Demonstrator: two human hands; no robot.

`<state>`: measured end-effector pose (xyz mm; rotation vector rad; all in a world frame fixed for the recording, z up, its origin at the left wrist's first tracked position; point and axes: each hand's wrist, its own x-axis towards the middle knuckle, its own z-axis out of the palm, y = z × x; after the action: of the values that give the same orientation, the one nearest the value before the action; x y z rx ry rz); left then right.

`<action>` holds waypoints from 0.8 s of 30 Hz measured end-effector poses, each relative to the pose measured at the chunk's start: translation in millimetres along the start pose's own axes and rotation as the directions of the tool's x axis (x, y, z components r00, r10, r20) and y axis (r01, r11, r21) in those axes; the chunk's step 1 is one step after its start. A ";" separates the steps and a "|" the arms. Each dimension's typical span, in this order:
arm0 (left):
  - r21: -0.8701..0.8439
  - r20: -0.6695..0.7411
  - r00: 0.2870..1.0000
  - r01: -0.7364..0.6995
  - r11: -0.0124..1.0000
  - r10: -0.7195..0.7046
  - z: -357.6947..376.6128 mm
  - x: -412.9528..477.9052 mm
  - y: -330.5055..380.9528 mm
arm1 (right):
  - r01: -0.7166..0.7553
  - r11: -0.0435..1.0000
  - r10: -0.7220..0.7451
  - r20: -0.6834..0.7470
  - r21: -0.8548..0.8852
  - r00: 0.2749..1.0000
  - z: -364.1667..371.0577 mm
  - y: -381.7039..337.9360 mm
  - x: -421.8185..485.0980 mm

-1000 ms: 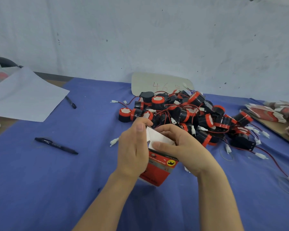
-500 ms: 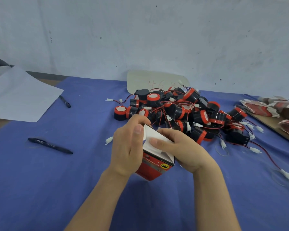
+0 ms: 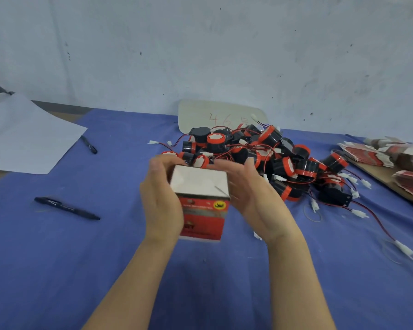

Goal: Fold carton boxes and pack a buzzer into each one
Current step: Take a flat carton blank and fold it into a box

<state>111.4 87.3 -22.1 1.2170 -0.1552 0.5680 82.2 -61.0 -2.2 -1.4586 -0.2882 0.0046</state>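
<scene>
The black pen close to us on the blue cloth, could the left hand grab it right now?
Probably not yet. The left hand is holding the red carton box with the right hand. The cloth between it and the pen is bare, though.

Matt card carton box (image 3: 200,201) above blue cloth table cover (image 3: 57,258).

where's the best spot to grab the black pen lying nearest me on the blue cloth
Take the black pen by the middle of its barrel, coming straight down from above with thumb and forefinger across its width. It lies flat on the blue cloth, slanting from upper left to lower right, with nothing beside it, so the long sides are free. The ends taper and would probably slip.
</scene>
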 end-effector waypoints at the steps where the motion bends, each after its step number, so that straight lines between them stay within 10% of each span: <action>1: -0.062 -0.084 0.989 0.120 0.991 -0.125 -0.7 4.2 0.2 | 0.049 0.999 -0.049 0.014 -0.010 0.999 2.5 1.8 1.0; 5: -0.210 -0.097 0.804 0.559 0.802 -0.586 -14.6 18.1 -9.2 | 0.085 0.990 -0.060 0.209 -0.112 0.976 13.9 9.9 1.0; 9: -0.308 0.116 0.690 0.709 0.634 -0.715 -17.0 18.5 -11.1 | -0.148 0.965 0.123 -0.123 -0.216 0.985 14.4 18.2 7.8; 14: -0.145 0.338 0.796 0.572 0.807 -0.503 0.1 3.1 -3.2 | -0.376 0.908 0.267 -0.437 -0.184 0.859 -1.8 39.7 19.4; 18: 0.277 0.589 0.766 0.108 0.955 -0.257 -5.0 -8.8 -21.5 | -0.485 0.872 0.334 -0.632 -0.075 0.699 -6.8 46.9 27.3; 21: 0.413 0.651 0.744 -0.179 0.893 -0.152 -5.5 -18.7 -34.3 | -0.410 0.911 0.345 -0.636 0.049 0.690 -10.6 46.6 28.7; 24: 0.421 0.544 0.829 -0.137 0.897 -0.129 -3.5 -12.7 -38.3 | -0.314 0.944 0.314 -0.571 0.102 0.759 -3.8 48.9 27.4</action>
<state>118.8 77.6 -60.7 1.8200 -0.5535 0.2278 117.9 -54.1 -45.1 -1.4206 0.4671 -0.1690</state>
